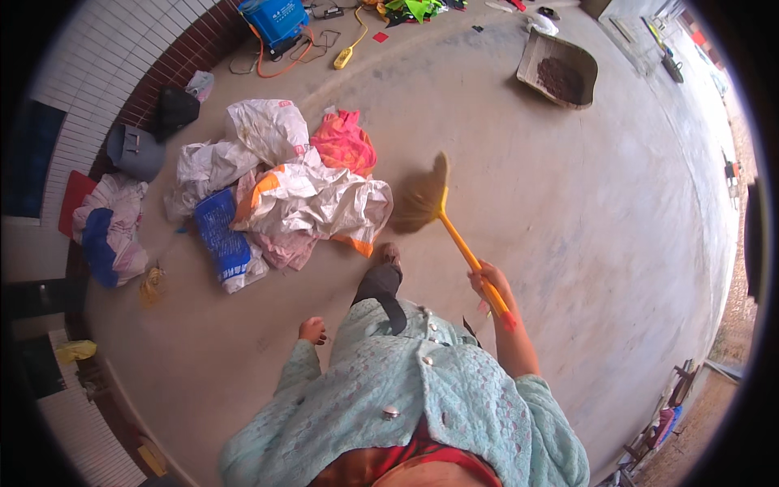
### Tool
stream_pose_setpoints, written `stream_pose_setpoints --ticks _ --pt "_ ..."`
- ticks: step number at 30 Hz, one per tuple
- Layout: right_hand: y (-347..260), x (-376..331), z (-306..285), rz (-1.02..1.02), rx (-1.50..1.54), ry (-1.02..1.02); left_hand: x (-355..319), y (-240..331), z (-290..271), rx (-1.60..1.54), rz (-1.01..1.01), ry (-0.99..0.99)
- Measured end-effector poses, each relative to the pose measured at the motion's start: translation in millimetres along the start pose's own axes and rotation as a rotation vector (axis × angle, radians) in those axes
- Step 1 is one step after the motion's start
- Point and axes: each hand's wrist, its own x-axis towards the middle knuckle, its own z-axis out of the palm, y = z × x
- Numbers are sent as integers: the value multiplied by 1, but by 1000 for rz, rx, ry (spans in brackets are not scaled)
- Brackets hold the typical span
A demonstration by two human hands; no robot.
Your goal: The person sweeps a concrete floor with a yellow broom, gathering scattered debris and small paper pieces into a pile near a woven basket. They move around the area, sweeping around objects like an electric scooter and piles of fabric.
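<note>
My right hand (492,284) is wrapped round the yellow-orange handle of a broom (462,243), near its red-tipped end. The handle slants away from me to the left. Its brown bristle head (420,201) is on the concrete floor, beside a heap of crumpled woven sacks (316,203). At my left side hangs my left hand (312,330), with nothing in it and its fingers loosely bent and apart. One of my shoes (391,255) shows just short of the sacks and the bristles.
A scoop-shaped tray (531,61) holding dark brown material lies at the far right. A pink-orange bag (345,142) touches the sack heap. Along the left wall are a grey bucket (136,152) and another sack (114,231). A blue box (274,20) with cords stands far left.
</note>
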Motion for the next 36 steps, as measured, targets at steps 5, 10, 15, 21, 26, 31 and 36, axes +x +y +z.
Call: stream_pose_setpoints --ticks 5,10,15,21,26,31,36 --pt "-39 -39 -19 -57 -29 223 56 53 26 -16 6 -67" --pt "-68 -61 21 -139 38 306 84 115 41 30 103 -67" --pt "-79 -58 74 -246 48 55 94 152 49 10 80 -75" --pt "-126 46 87 -81 324 -196 68 172 55 -114 57 15" --pt "-172 141 99 77 -112 -90 32 165 57 -90 -24 98" --pt "-200 139 68 182 -22 -23 11 151 77 -201 -81 192" --pt "-239 67 34 142 -153 68 -12 168 111 -228 -118 157"
